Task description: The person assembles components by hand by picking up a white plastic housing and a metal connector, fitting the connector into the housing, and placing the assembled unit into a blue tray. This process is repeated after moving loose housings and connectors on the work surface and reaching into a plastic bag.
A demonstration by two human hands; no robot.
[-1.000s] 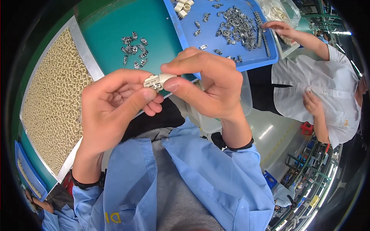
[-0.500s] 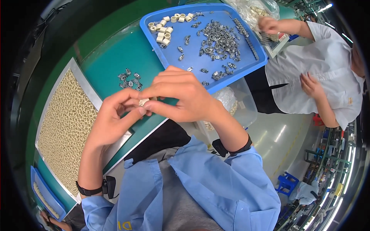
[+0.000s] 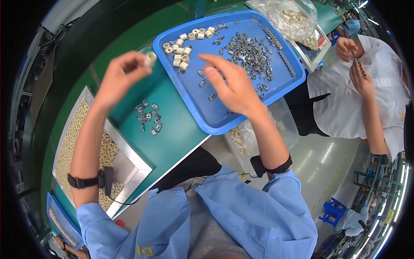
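Note:
My left hand is closed, pinching a small cream cylindrical cup between thumb and fingers, above the green table just left of the blue tray. My right hand hovers over the tray's near part, fingers apart and nothing visible in it. Inside the blue tray, several cream cylinders lie at the left end. Many small metal clips form a heap in its middle, and a row of joined metal clips runs along the right. A small cluster of metal clips sits on the green table.
At left a metal-framed tray is filled with cream ring-shaped parts, partly behind my left forearm. Beyond the blue tray lies a clear plastic bag of cream parts. A co-worker at right holds a metal strip. A clear bin stands below the table edge.
My hands were together on a cream piece over the table. They have parted: the left moved up with a cream cylinder, the right opened and moved over the blue tray.

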